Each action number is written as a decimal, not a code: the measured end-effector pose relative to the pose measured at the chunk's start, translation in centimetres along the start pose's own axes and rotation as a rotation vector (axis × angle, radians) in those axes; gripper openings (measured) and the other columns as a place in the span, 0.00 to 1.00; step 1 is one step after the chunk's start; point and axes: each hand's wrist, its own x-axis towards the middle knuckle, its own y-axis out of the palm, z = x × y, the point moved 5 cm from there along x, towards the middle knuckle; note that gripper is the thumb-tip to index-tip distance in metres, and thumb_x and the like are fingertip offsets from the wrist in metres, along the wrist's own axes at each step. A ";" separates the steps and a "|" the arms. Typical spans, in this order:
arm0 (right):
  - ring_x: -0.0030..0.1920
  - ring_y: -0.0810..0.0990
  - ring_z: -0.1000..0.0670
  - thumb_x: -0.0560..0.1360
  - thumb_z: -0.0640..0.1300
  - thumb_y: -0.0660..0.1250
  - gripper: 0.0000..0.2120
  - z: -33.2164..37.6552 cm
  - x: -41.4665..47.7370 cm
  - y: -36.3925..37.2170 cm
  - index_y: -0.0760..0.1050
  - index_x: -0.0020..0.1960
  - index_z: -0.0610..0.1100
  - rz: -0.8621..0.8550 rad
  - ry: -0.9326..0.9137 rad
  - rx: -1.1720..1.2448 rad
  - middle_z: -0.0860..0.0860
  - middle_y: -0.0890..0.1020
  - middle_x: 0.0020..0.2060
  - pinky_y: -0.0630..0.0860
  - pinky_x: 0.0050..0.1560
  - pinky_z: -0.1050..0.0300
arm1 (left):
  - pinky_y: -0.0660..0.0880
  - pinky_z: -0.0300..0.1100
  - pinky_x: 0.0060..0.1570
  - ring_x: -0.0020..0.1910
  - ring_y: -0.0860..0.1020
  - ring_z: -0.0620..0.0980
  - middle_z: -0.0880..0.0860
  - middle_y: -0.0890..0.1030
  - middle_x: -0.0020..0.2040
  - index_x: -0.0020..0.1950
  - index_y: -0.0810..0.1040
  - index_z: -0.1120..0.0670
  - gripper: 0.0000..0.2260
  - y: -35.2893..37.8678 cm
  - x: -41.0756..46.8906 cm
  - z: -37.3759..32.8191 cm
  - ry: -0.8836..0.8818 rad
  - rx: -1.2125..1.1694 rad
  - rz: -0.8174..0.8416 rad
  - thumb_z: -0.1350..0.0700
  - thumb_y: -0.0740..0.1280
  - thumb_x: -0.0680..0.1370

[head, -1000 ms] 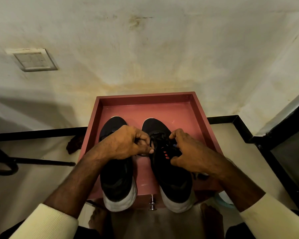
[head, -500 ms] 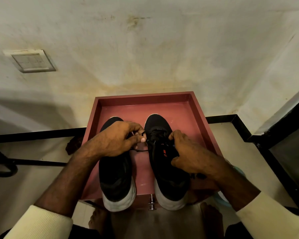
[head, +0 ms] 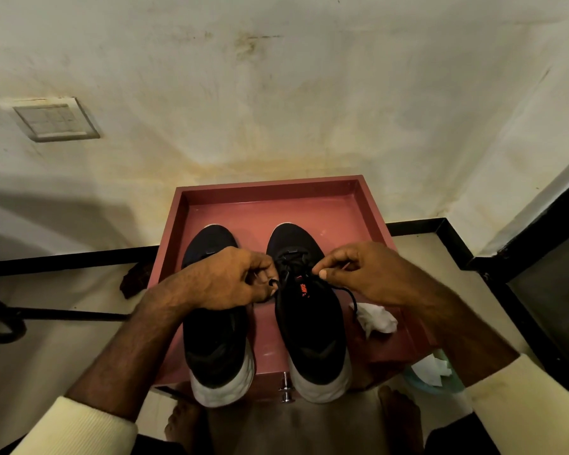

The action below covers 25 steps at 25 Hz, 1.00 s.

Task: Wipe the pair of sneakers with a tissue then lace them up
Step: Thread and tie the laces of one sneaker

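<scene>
Left sneaker: black, white sole, in red tray, toe to the wall.
Right sneaker: beside it, parallel.
Left hand: fingers curled, pinching one end of the lace by the right sneaker's tongue.
Right hand: thumb and forefinger pinching the other strand.
Tissue: crumpled, on the tray just right of the right sneaker.

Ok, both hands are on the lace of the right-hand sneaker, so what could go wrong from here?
1. The right sneaker and the left sneaker both overhang the near edge of the red tray at the heel; a hard tug might drag one off.
2. Slack lace below the right hand runs close to the crumpled tissue and may sweep it along.
3. The left hand seems to hold the lace near its tip, which could slip free.
</scene>
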 end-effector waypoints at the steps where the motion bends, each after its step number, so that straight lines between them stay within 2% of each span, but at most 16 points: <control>1: 0.49 0.85 0.62 0.79 0.48 0.74 0.06 -0.1 0.2 0.4 0.87 0.55 0.55 0.018 -0.004 -0.022 0.61 0.88 0.47 0.82 0.58 0.57 | 0.80 0.35 0.52 0.46 0.84 0.40 0.44 0.86 0.47 0.52 0.83 0.49 0.03 0.1 0.0 -0.1 0.004 0.000 0.004 0.55 0.71 0.80; 7: 0.47 0.84 0.62 0.78 0.50 0.75 0.04 0.0 1.1 0.7 0.87 0.51 0.53 -0.013 -0.011 -0.096 0.59 0.87 0.45 0.81 0.55 0.58 | 0.82 0.47 0.57 0.48 0.85 0.42 0.45 0.87 0.48 0.52 0.83 0.49 0.03 0.0 0.1 0.2 0.025 -0.043 0.019 0.55 0.72 0.80; 12: 0.48 0.85 0.58 0.83 0.48 0.68 0.05 -0.1 1.0 1.1 0.82 0.52 0.51 -0.002 -0.045 -0.164 0.56 0.86 0.47 0.84 0.56 0.52 | 0.81 0.47 0.57 0.48 0.84 0.41 0.45 0.86 0.47 0.52 0.82 0.49 0.02 0.2 0.1 0.5 -0.004 -0.029 0.030 0.52 0.71 0.81; 16: 0.47 0.89 0.52 0.85 0.44 0.64 0.07 -0.2 0.3 0.3 0.79 0.53 0.42 0.073 0.078 0.173 0.46 0.87 0.47 0.86 0.53 0.53 | 0.81 0.46 0.56 0.47 0.84 0.40 0.44 0.86 0.47 0.51 0.82 0.46 0.03 0.2 0.1 0.9 -0.029 0.033 0.034 0.49 0.70 0.81; 18: 0.45 0.89 0.51 0.85 0.45 0.61 0.11 0.2 -0.1 0.0 0.77 0.52 0.40 0.072 0.091 0.211 0.44 0.87 0.46 0.86 0.50 0.55 | 0.81 0.45 0.54 0.45 0.84 0.40 0.44 0.85 0.45 0.50 0.81 0.46 0.03 0.2 0.1 0.9 -0.037 0.079 0.031 0.48 0.69 0.81; 22: 0.47 0.89 0.46 0.86 0.48 0.56 0.16 0.8 -0.4 -0.2 0.76 0.45 0.44 0.075 0.112 0.261 0.43 0.88 0.46 0.86 0.54 0.48 | 0.81 0.49 0.54 0.45 0.84 0.43 0.46 0.86 0.46 0.50 0.81 0.48 0.06 0.2 0.2 0.9 -0.052 0.094 0.031 0.47 0.68 0.80; 25: 0.50 0.88 0.42 0.87 0.47 0.51 0.19 1.0 -0.6 -0.2 0.75 0.45 0.43 0.102 0.187 0.367 0.40 0.87 0.49 0.86 0.53 0.51 | 0.81 0.48 0.53 0.45 0.84 0.43 0.46 0.86 0.46 0.51 0.81 0.50 0.06 0.1 0.1 0.9 -0.054 0.109 0.030 0.48 0.68 0.81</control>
